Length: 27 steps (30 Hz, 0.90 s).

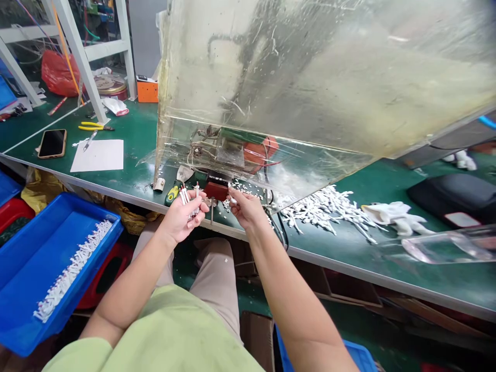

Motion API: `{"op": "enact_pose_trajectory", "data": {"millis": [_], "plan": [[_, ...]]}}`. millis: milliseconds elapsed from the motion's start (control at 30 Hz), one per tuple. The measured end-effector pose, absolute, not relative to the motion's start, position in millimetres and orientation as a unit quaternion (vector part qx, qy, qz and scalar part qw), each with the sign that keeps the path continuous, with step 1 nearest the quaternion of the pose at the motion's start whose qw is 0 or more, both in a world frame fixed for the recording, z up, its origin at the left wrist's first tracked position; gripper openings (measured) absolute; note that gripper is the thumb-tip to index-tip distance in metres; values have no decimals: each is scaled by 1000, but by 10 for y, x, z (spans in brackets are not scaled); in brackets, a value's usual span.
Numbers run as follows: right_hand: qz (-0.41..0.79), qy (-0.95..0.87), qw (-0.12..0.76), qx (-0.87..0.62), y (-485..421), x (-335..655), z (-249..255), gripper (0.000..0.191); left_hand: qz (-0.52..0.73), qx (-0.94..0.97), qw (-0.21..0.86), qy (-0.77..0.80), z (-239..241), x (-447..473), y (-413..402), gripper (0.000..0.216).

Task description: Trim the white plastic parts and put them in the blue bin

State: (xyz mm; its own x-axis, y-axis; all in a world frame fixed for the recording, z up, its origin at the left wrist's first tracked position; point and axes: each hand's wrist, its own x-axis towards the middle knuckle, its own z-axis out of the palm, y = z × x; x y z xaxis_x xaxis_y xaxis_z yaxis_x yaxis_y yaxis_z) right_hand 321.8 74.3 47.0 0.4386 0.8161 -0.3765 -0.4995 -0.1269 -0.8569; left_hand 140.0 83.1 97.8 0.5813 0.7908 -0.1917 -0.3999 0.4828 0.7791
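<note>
My left hand (pixel 182 217) is closed around a small bunch of short white wire pieces with red tips (pixel 189 197), held upright at the front edge of the green bench (pixel 127 170). My right hand (pixel 244 206) pinches one white piece (pixel 231 199) right beside a small dark red block (pixel 215 190) under a clear plastic guard (pixel 310 82). A loose pile of the same white pieces (pixel 325 209) lies on the bench just to the right of my right hand.
A blue tray (pixel 23 268) with a row of white pieces (pixel 72 268) sits lower left. A phone (pixel 52 143), white paper (pixel 98 155), yellow pliers (pixel 93 126), a yellow-green handled tool (pixel 172 194), white gloves (pixel 391 213) and a clear plastic piece (pixel 445 247) lie on the bench.
</note>
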Motion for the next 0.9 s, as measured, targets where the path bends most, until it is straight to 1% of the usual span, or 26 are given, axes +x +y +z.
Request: {"op": "enact_pose_trajectory", "data": {"millis": [200, 333, 600, 733, 800, 900], "plan": [[529, -93, 662, -523, 791, 3187, 465, 25, 358, 361, 814, 281, 1000, 1401, 827, 35], [535, -66, 664, -517, 810, 3166, 504, 26, 361, 359, 815, 278, 1008, 1376, 829, 35], [564, -8, 657, -500, 818, 3185, 572, 21, 359, 355, 815, 285, 1031, 1326, 830, 35], [563, -19, 653, -507, 825, 3161, 591, 25, 362, 358, 810, 291, 1032, 1342, 821, 36], [566, -67, 628, -530, 778, 3193, 606, 26, 362, 360, 807, 297, 1038, 1342, 820, 35], [542, -197, 547, -606, 598, 3440, 619, 25, 371, 366, 795, 309, 1054, 1303, 841, 35]]}}
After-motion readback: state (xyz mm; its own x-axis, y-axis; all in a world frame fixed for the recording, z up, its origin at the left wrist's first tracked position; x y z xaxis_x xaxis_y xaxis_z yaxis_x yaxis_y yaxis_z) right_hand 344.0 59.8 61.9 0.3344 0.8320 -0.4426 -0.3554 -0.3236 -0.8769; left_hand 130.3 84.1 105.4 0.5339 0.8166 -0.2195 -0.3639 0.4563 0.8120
